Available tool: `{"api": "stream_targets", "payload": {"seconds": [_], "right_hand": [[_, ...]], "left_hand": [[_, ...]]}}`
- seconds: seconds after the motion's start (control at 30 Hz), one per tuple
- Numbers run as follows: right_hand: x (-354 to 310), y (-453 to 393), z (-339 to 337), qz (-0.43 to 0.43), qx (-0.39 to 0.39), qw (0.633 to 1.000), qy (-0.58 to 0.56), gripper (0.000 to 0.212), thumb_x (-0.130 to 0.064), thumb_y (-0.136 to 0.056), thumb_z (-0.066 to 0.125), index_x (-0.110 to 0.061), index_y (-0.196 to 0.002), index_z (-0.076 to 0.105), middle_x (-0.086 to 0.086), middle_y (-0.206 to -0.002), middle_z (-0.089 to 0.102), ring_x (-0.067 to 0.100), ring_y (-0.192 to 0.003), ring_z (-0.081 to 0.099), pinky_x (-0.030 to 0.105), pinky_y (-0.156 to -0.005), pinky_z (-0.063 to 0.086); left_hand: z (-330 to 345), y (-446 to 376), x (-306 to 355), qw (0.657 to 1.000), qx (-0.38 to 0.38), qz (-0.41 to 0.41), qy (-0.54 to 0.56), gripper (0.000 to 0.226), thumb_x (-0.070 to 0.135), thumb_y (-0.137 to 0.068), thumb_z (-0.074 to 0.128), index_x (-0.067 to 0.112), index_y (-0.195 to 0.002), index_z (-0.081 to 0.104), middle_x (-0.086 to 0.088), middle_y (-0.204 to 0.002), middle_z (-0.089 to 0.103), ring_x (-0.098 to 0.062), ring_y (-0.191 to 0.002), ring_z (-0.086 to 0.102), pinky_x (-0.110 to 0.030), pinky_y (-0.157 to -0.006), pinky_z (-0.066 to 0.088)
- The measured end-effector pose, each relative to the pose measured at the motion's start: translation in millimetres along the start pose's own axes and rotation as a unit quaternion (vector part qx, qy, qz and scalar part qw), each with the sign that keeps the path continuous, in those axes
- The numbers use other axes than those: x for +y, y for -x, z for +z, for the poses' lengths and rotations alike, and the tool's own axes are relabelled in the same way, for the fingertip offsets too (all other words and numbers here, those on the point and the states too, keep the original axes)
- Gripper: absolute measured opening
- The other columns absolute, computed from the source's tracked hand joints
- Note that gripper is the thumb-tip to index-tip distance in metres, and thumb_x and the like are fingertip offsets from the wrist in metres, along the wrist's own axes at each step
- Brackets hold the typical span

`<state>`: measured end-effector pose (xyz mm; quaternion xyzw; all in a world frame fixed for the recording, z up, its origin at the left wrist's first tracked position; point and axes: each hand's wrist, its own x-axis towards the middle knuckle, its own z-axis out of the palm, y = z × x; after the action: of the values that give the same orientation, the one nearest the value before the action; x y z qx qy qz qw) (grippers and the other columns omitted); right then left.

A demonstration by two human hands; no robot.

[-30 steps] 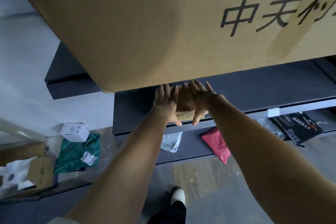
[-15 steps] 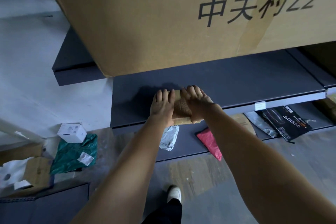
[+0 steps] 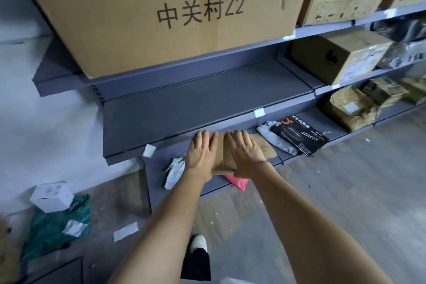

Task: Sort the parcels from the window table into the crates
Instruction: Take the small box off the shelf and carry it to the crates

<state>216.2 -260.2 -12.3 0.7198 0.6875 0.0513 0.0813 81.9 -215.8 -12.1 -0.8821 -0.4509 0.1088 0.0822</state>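
Observation:
A small brown cardboard parcel [image 3: 222, 157] is held between both my hands, just in front of the front edge of the grey middle shelf [image 3: 184, 108]. My left hand [image 3: 200, 154] holds its left side and my right hand [image 3: 244, 154] its right side. The fingers of both lie flat on top and the thumbs are hidden beneath. The parcel hangs above the bottom shelf, apart from the middle shelf's surface.
A big carton [image 3: 161, 11] fills the shelf above. On the bottom shelf lie a black box [image 3: 299, 136], a grey bag [image 3: 269, 132], a pink bag [image 3: 237, 182] and a pale bag [image 3: 175, 173]. Brown boxes [image 3: 338, 55] stand right. A white box [image 3: 51, 196] and green bag [image 3: 53, 226] lie on the floor at left.
Both hands have drawn the brown parcel back off the middle shelf toward me, past its front edge. The view has pulled back and now shows more shelving on the right.

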Motion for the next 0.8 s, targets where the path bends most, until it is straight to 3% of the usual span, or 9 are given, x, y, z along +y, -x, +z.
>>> {"api": "stream_targets", "payload": {"seconds": [0.07, 0.1, 0.2, 0.27, 0.37, 0.43, 0.47, 0.6, 0.8], "right_hand": [[11.5, 37.1, 9.0, 0.033, 0.009, 0.998, -0.056, 0.134, -0.063, -0.022, 0.086, 0.006, -0.131, 0.052, 0.022, -0.116, 0.057, 0.035, -0.111, 0.045, 0.038, -0.094, 0.049], [19.0, 56.3, 8.2, 0.05, 0.003, 0.997, -0.066, 0.134, -0.063, -0.022, 0.086, 0.006, -0.131, 0.053, 0.022, -0.116, 0.057, 0.037, -0.112, 0.048, 0.039, -0.094, 0.049], [45.2, 108.7, 12.1, 0.074, 0.0, 0.995, -0.062, 0.12, -0.051, -0.061, 0.079, 0.004, -0.149, 0.018, 0.024, -0.144, 0.031, 0.037, -0.137, 0.029, 0.039, -0.116, 0.023], [63.8, 143.0, 16.5, 0.129, 0.011, 0.99, -0.055, 0.12, -0.044, -0.053, 0.083, 0.002, -0.148, 0.025, 0.023, -0.141, 0.037, 0.039, -0.135, 0.035, 0.039, -0.115, 0.027], [90.7, 193.7, 34.8, 0.176, -0.007, 0.983, -0.056, 0.119, -0.032, -0.058, 0.081, 0.001, -0.15, 0.013, 0.022, -0.146, 0.029, 0.039, -0.139, 0.026, 0.039, -0.117, 0.018], [109.1, 227.8, 37.4, 0.228, -0.001, 0.971, -0.079, 0.129, -0.032, -0.04, 0.087, 0.002, -0.147, 0.023, 0.022, -0.136, 0.043, 0.041, -0.129, 0.041, 0.041, -0.111, 0.033], [118.9, 244.9, 39.3, 0.255, -0.007, 0.963, -0.083, 0.129, -0.032, -0.041, 0.087, 0.002, -0.147, 0.021, 0.021, -0.136, 0.043, 0.04, -0.13, 0.04, 0.04, -0.112, 0.033], [156.7, 305.1, 53.8, 0.327, -0.036, 0.937, -0.117, 0.11, -0.023, -0.074, 0.071, -0.003, -0.151, -0.005, 0.017, -0.152, 0.012, 0.036, -0.144, 0.006, 0.036, -0.12, 0.003], [222.1, 368.2, 63.5, 0.421, -0.042, 0.901, -0.098, 0.11, -0.025, -0.075, 0.069, -0.003, -0.15, -0.008, 0.016, -0.152, 0.01, 0.035, -0.144, 0.004, 0.036, -0.12, 0.002]], "left_hand": [[-5.2, 14.9, 28.1, 0.999, 0.005, 0.031, -0.011, 0.104, 0.027, -0.083, 0.068, 0.008, -0.151, -0.008, -0.023, -0.154, 0.006, -0.037, -0.144, 0.007, -0.04, -0.118, 0.009], [-9.2, 21.9, 43.2, 0.999, 0.008, 0.047, -0.012, 0.099, 0.025, -0.086, 0.064, 0.008, -0.151, -0.009, -0.023, -0.154, 0.005, -0.038, -0.144, 0.006, -0.041, -0.119, 0.009], [-21.3, 38.6, 91.0, 0.995, 0.009, 0.093, -0.017, 0.102, 0.03, -0.086, 0.064, 0.008, -0.15, -0.011, -0.024, -0.155, 0.002, -0.038, -0.144, 0.004, -0.042, -0.118, 0.008], [-25.7, 47.1, 125.6, 0.993, 0.016, 0.118, -0.016, 0.103, 0.035, -0.086, 0.065, 0.008, -0.15, -0.012, -0.024, -0.155, 0.002, -0.039, -0.144, 0.002, -0.042, -0.118, 0.008], [-31.7, 59.4, 177.8, 0.984, 0.041, 0.173, -0.011, 0.085, 0.025, -0.095, 0.052, 0.009, -0.151, -0.011, -0.024, -0.156, 0.002, -0.039, -0.144, 0.002, -0.043, -0.117, 0.01], [-39.2, 66.7, 212.9, 0.974, 0.049, 0.221, -0.022, 0.084, 0.016, -0.094, 0.05, 0.009, -0.151, -0.011, -0.025, -0.155, 0.0, -0.04, -0.144, 0.002, -0.044, -0.117, 0.011], [-43.8, 69.3, 230.5, 0.968, 0.052, 0.245, -0.03, 0.087, 0.016, -0.092, 0.052, 0.009, -0.151, -0.011, -0.025, -0.155, 0.0, -0.04, -0.144, 0.001, -0.043, -0.117, 0.012], [-63.5, 74.5, 297.4, 0.943, 0.057, 0.323, -0.048, 0.103, 0.023, -0.085, 0.065, 0.008, -0.15, -0.013, -0.026, -0.155, -0.003, -0.041, -0.144, -0.002, -0.042, -0.117, 0.01], [-96.5, 66.5, 394.9, 0.907, 0.073, 0.41, -0.066, 0.109, 0.027, -0.084, 0.069, 0.008, -0.149, -0.016, -0.025, -0.156, -0.007, -0.04, -0.144, -0.006, -0.043, -0.118, 0.007]]}}
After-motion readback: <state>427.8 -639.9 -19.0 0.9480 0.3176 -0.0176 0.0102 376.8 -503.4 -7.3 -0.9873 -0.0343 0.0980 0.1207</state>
